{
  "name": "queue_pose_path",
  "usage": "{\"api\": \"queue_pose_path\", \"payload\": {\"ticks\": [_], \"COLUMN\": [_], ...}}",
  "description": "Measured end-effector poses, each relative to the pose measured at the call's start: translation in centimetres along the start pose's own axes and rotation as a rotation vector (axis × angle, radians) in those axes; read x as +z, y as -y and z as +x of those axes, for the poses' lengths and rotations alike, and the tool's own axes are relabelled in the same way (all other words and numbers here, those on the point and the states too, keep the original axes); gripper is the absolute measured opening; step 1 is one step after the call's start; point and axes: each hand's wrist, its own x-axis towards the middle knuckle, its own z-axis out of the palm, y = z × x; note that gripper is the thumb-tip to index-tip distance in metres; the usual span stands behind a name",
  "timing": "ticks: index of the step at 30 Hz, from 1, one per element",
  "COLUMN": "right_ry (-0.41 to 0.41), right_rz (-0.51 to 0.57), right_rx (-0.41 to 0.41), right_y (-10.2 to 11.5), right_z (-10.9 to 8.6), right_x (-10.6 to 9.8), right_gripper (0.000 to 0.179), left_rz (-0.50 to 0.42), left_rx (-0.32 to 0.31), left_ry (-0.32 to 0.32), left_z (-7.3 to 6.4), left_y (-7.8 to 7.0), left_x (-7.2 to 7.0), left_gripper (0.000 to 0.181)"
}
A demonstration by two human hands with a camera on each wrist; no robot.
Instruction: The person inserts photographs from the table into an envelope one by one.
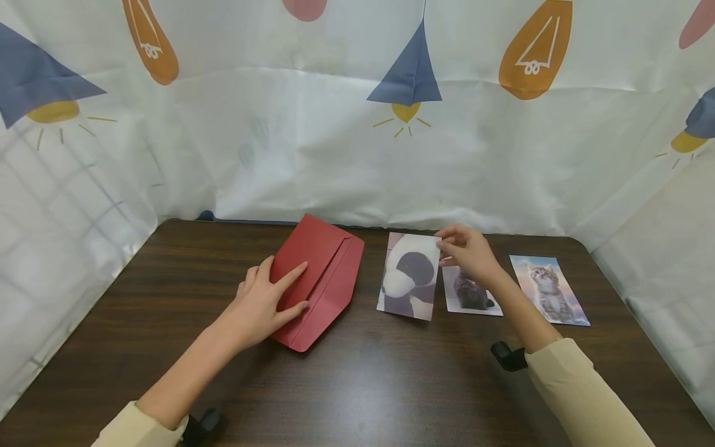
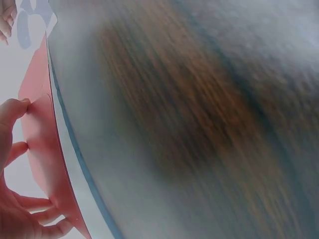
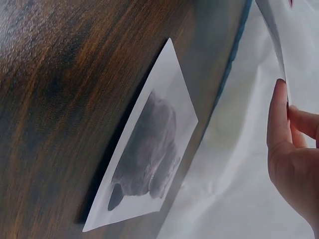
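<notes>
White-and-dark photo (image 1: 410,273): just left of the right hand (image 1: 468,251), thumb and fingers pinching its right edge near the far corner. Picture side faces the wearer; long axis runs near-to-far, far end leaning slightly right. Seems raised off the table (image 1: 357,385).

Red envelope (image 1: 324,261): left of that pinch, apart from the photo, long axis near-left to far-right, flap (image 1: 336,295) pointing right; can't tell contents. Left hand (image 1: 265,301) rests on it, thumb and index apart.

Grey-animal photo (image 1: 472,295) nearside of the pinch; kitten photo (image 1: 547,292) further right.
</notes>
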Motion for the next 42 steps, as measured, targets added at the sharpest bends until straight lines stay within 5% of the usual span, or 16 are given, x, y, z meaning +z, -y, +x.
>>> {"api": "queue_pose_path", "payload": {"ticks": [26,42], "right_ry": [0.005,0.033], "right_rz": [0.07,0.127], "right_rx": [0.01,-0.001], "right_y": [0.6,0.8], "right_z": [-0.7,-1.0], "right_x": [0.0,0.1], "right_gripper": [0.035,0.037], "left_rz": [-0.005,-0.023], "left_rx": [-0.047,-0.051], "left_ry": [-0.026,-0.034], "left_z": [1.8,2.6], "left_y": [-0.6,-2.4], "left_x": [1.2,1.8], "left_gripper": [0.068,0.066]}}
